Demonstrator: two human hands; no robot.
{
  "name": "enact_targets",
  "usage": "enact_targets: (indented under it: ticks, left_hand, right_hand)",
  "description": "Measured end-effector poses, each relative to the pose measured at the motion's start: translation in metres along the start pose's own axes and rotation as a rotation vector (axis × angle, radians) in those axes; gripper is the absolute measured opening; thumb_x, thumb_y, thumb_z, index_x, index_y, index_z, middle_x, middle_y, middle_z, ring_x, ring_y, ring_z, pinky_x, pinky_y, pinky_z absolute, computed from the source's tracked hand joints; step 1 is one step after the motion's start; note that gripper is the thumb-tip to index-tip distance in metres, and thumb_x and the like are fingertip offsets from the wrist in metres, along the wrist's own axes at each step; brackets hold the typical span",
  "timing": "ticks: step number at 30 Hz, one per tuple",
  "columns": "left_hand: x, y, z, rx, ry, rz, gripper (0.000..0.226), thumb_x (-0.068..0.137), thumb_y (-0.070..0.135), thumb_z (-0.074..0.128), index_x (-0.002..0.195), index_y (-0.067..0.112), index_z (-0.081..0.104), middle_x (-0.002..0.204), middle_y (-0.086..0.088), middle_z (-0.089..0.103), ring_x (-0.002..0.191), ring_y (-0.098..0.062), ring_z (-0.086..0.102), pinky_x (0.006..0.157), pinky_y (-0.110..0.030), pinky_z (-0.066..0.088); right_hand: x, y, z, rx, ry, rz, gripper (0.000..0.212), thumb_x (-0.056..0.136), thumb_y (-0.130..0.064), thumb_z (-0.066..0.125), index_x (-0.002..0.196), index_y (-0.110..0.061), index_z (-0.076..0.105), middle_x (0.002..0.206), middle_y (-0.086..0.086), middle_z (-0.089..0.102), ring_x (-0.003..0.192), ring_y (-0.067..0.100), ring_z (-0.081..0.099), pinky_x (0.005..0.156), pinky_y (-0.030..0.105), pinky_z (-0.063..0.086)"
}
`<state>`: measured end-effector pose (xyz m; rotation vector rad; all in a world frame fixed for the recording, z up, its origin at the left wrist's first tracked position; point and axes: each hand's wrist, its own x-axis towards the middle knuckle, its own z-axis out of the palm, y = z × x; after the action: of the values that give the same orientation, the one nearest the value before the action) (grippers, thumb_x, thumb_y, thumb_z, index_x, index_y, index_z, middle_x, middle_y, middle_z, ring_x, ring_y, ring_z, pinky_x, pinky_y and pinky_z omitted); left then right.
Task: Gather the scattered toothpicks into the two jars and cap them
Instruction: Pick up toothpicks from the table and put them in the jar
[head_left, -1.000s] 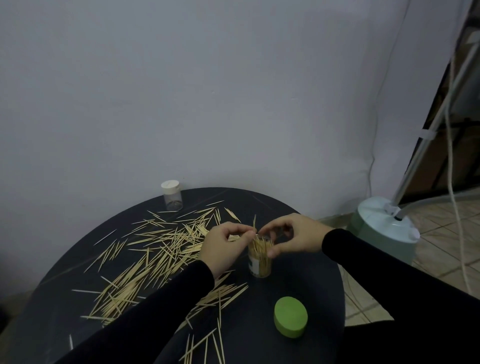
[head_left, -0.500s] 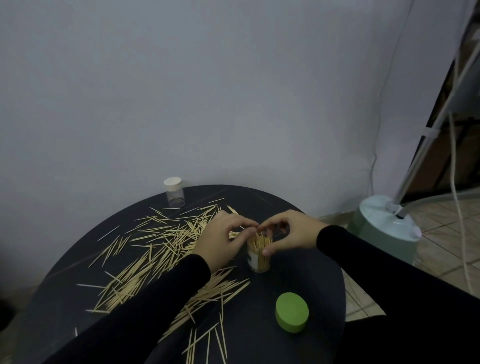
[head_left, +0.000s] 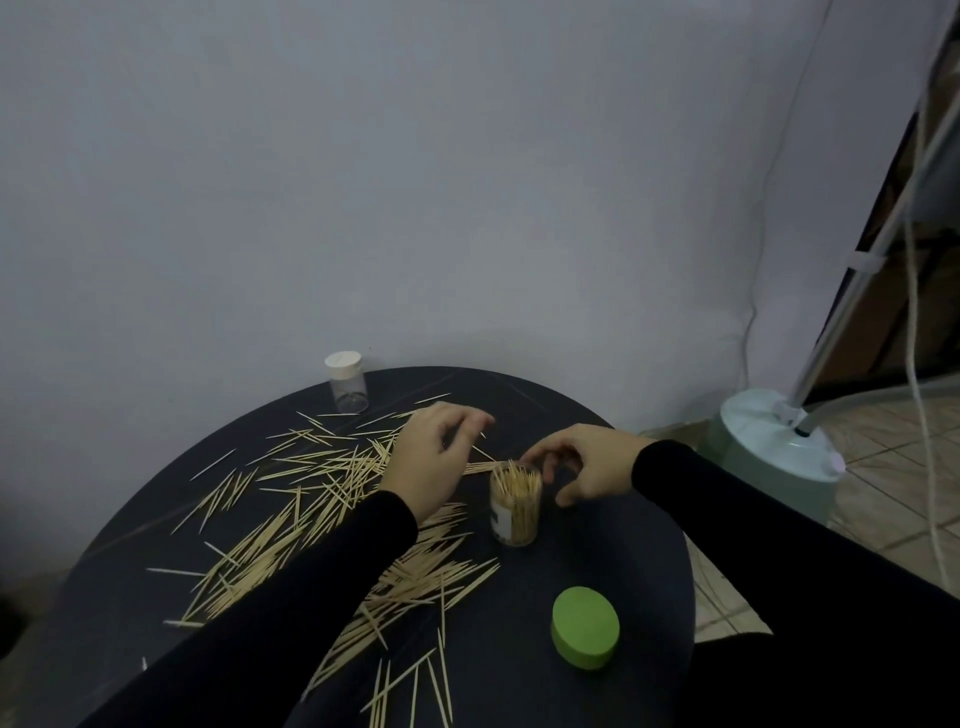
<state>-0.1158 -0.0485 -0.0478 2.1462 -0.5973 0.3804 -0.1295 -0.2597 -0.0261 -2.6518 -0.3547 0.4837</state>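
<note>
Toothpicks (head_left: 322, 499) lie scattered in a loose heap over the left and near part of the round dark table (head_left: 623, 571), many of them passing under the left forearm in its black sleeve. An open clear jar (head_left: 515, 506) stands upright near the table's middle, packed with upright toothpicks whose tips reach its rim; a pale label shows on its side.

The left hand (head_left: 428, 465) hovers just left of the jar and slightly behind it, above the far edge of the heap, with its fingers loosely bent and pointing toward the wall; whether anything is pinched between the fingertips cannot be told. The right hand (head_left: 582, 462) sits just right of the jar, its fingers curved over and around the rim, the thumb down beside the jar's right wall; it is too blurred to tell whether the fingers actually touch the glass.

A green lid (head_left: 585, 626) lies on the table nearer the person, well apart from the jar and to its right. A second clear jar with a white cap (head_left: 346, 382) stands upright at the far edge of the table, next to the pale wall (head_left: 415, 182). On the tiled floor to the right stands a round pale-green stand base (head_left: 774, 452) with a metal pole rising from it.
</note>
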Motion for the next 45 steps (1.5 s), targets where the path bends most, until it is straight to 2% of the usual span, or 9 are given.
enact_targets:
  ticks: [2,4,6,11,18,28,35,39,45]
  left_hand:
    - [0.002,-0.012,0.000,0.111,-0.027,-0.061,0.018,0.096,0.031,0.050,0.107,0.029,0.064,0.100,0.016,0.057,0.103,-0.007,0.050,0.090,-0.028,0.042]
    - [0.004,-0.025,0.000,0.247,-0.106,-0.122,0.018,0.095,0.031,0.054,0.109,0.032,0.064,0.108,0.013,0.058,0.109,-0.010,0.048,0.096,-0.032,0.042]
    - [0.004,-0.036,0.000,0.368,-0.187,-0.176,0.020,0.093,0.032,0.055,0.112,0.034,0.063,0.120,0.010,0.057,0.117,-0.012,0.043,0.101,-0.033,0.037]
    - [0.008,-0.050,-0.004,0.537,-0.286,-0.168,0.030,0.096,0.029,0.051,0.126,0.031,0.056,0.134,0.009,0.049,0.123,-0.014,0.037,0.105,-0.032,0.032]
    - [0.014,-0.060,0.000,0.675,-0.328,0.005,0.040,0.100,0.025,0.043,0.139,0.031,0.044,0.139,0.012,0.047,0.116,-0.012,0.039,0.097,-0.027,0.037]
    - [0.022,-0.062,0.007,0.751,-0.347,0.079,0.034,0.100,0.035,0.042,0.133,0.033,0.051,0.128,0.007,0.052,0.112,-0.014,0.041,0.094,-0.030,0.041]
    - [0.019,-0.058,0.007,0.761,-0.304,0.112,0.028,0.098,0.035,0.046,0.123,0.030,0.057,0.120,0.007,0.056,0.108,-0.013,0.044,0.088,-0.028,0.040]
    - [0.015,-0.056,0.008,0.759,-0.288,0.093,0.025,0.096,0.034,0.051,0.119,0.029,0.057,0.118,0.007,0.057,0.107,-0.013,0.044,0.090,-0.028,0.042]
    - [0.013,-0.047,0.005,0.660,-0.212,0.041,0.019,0.096,0.033,0.050,0.112,0.030,0.059,0.113,0.010,0.057,0.102,-0.009,0.044,0.089,-0.026,0.042]
  right_hand:
    - [0.009,0.002,0.005,-0.018,0.046,0.028,0.040,0.087,-0.021,0.067,0.125,-0.028,0.057,0.102,-0.007,0.061,0.091,0.004,0.055,0.089,0.027,0.049]
    - [0.017,0.000,0.010,-0.076,0.122,0.040,0.032,0.090,-0.029,0.063,0.122,-0.029,0.059,0.106,-0.009,0.061,0.102,0.009,0.056,0.102,0.036,0.044]
    - [0.025,-0.004,0.014,-0.157,0.205,0.035,0.029,0.093,-0.034,0.058,0.122,-0.030,0.060,0.107,-0.012,0.058,0.106,0.010,0.054,0.106,0.039,0.035]
    - [0.043,-0.010,0.020,-0.288,0.306,-0.019,0.029,0.095,-0.034,0.054,0.124,-0.032,0.059,0.118,-0.007,0.056,0.108,0.013,0.052,0.105,0.040,0.028]
    - [0.067,-0.014,0.024,-0.484,0.274,-0.042,0.036,0.098,-0.040,0.047,0.134,-0.036,0.051,0.135,-0.005,0.051,0.123,0.017,0.045,0.108,0.045,0.021]
    - [0.068,-0.014,0.025,-0.498,0.320,-0.091,0.026,0.096,-0.040,0.050,0.119,-0.035,0.063,0.123,-0.008,0.059,0.115,0.014,0.047,0.103,0.043,0.022]
    - [0.068,-0.021,0.026,-0.621,0.246,-0.045,0.022,0.098,-0.024,0.049,0.119,-0.027,0.055,0.124,-0.003,0.056,0.116,0.017,0.048,0.107,0.046,0.023]
    - [0.064,-0.021,0.026,-0.642,0.230,-0.034,0.022,0.098,-0.024,0.048,0.119,-0.025,0.054,0.122,-0.002,0.057,0.114,0.018,0.050,0.107,0.046,0.022]
    - [0.050,-0.016,0.021,-0.454,0.343,-0.001,0.016,0.098,-0.031,0.046,0.109,-0.026,0.058,0.110,-0.007,0.059,0.106,0.015,0.052,0.104,0.041,0.023]
